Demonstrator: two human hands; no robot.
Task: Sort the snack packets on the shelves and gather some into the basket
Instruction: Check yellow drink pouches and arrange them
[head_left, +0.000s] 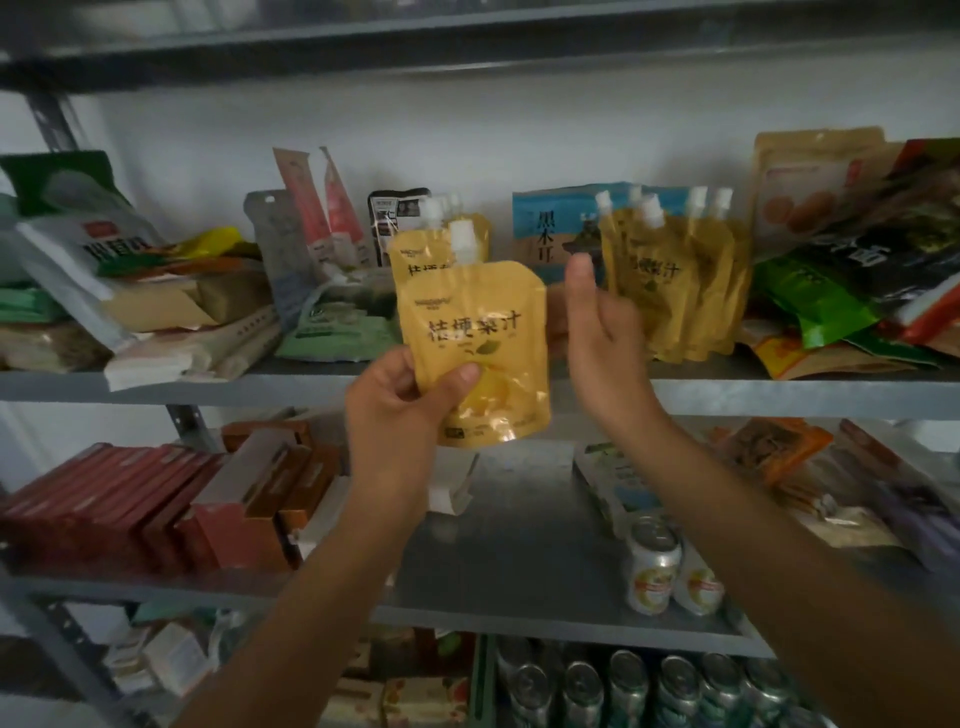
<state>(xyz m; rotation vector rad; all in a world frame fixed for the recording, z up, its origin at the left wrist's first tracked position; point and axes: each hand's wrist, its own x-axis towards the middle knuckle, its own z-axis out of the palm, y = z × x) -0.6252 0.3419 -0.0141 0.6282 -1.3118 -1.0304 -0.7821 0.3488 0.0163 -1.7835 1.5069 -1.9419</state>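
My left hand (400, 400) grips a stack of yellow spouted juice pouches (483, 332) by the lower left corner, thumb across the front one, in front of the middle shelf (208, 387). A second pouch (415, 254) peeks out behind the front one. My right hand (602, 327) is raised just right of the pouches, fingers relaxed, holding nothing. Behind it several more yellow spouted pouches (680, 280) stand upright on the shelf. No basket is in view.
Mixed snack packets lie piled at the shelf's left (119, 291) and right (857, 270). A blue packet (550, 228) leans on the back wall. The lower shelf holds red boxes (130, 509) and two cans (654, 566). More cans (649, 686) fill the bottom.
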